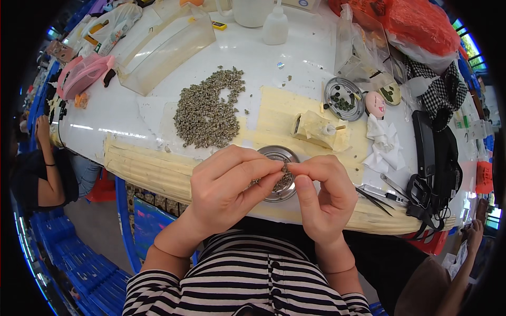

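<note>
Both my hands meet above a small round metal dish (pixel 272 149) at the table's near edge, with small grey pieces (pixel 285 181) showing inside it. My left hand (pixel 226 181) is closed in a pinch, thumb against fingertips. Opposite it, my right hand (pixel 328 195) pinches too, its fingertips almost touching the left ones. Whatever sits between the fingertips is too small to make out. Beyond my left hand lies a spread pile of small metallic parts (pixel 203 113). A tape-covered block (pixel 316 130) with a small nozzle-like tip stands past my right hand.
To the right lie tweezers (pixel 375 201), a utility knife (pixel 383 194), crumpled tissue (pixel 383 145) and a black strap bundle (pixel 440 158). Farther back are a round tin with dark green pieces (pixel 345 111), a white squeeze bottle (pixel 275 26) and a clear tray (pixel 168 50). Other people sit at both sides.
</note>
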The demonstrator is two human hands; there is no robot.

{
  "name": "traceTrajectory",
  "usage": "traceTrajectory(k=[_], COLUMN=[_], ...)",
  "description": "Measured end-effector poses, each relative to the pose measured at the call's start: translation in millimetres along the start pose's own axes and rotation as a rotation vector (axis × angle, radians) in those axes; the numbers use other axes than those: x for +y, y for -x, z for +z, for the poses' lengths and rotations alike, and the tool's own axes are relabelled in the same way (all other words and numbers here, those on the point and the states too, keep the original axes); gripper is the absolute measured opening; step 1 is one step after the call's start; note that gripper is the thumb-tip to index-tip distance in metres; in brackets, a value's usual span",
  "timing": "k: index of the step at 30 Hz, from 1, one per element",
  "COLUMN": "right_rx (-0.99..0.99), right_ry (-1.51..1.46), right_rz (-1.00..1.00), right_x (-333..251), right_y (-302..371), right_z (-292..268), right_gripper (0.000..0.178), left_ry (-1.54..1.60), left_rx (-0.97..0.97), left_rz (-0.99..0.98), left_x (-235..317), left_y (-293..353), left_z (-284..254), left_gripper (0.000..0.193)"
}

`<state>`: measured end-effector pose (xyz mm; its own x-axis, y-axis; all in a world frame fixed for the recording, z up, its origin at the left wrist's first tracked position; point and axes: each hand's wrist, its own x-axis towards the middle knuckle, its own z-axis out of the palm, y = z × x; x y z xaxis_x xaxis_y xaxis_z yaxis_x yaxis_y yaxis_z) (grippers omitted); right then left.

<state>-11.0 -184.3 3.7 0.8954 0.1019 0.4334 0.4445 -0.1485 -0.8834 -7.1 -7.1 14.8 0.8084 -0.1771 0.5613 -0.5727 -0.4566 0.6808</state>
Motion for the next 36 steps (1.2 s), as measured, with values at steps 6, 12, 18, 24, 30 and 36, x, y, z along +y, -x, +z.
traceTrajectory(k=[6, 12, 18, 24, 30, 36], right_rx=[-0.014, -0.008, -0.024, 0.000, 0.002, 0.028], right_ry=[0.006, 0.018, 0.039, 0.064, 0.113, 0.124], right_rz=[0.008, -0.012, -0.020, -0.035, -0.069, -0.068], right_x=[1.0, 0.2, 0.0, -1.3, -0.8, -1.6], right_y=[0.6, -0.1, 0.0, -0.8, -1.1, -0.6], right_z=[0.1, 0.2, 0.2, 2.9, 4.2, 4.8], right_gripper=[0.016, 0.018, 0.020, 0.023, 0.025, 0.025], left_ry=[0.028, 0.008, 0.035, -0.002, 0.016, 0.135], left_rx=[0.032, 0.028, 0.031, 0.043, 0.048, 0.026], left_rz=[-0.011, 0.008, 0.000, 0.021, -0.004, -0.114], left_x=[0.0, -1.4, -1.5, -1.1, -0.5, 0.5], left_y=[0.1, 0.1, 0.6, 0.4, 1.0, 1.9], left_z=[1.5, 1.7, 1.5, 2.4, 2.0, 2.8], left_gripper=[0.020, 0.021, 0.021, 0.022, 0.021, 0.018])
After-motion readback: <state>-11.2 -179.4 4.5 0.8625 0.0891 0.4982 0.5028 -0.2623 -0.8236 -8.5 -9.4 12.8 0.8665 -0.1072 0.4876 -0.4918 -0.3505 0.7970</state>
